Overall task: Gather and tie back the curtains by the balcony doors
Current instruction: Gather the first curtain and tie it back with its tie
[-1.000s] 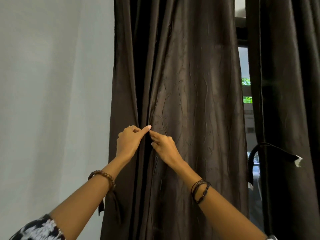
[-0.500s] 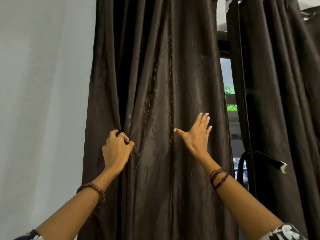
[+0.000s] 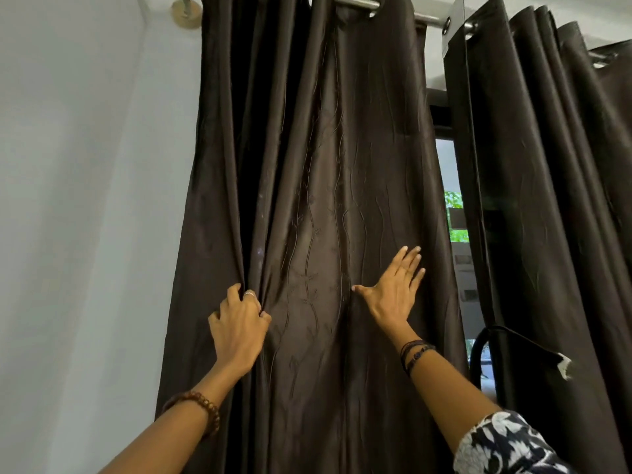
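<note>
Beside the pale wall [image 3: 85,200], our left hand [image 3: 239,331] pinches a fold of the left curtain [image 3: 325,165]; our right hand [image 3: 393,295] lies flat, fingers spread, on it. Loosely bunched, the slick folds could slip free before tying.

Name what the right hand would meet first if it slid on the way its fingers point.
Probably the left curtain's right edge, then the gap; the right hand points up-right across it.
</note>
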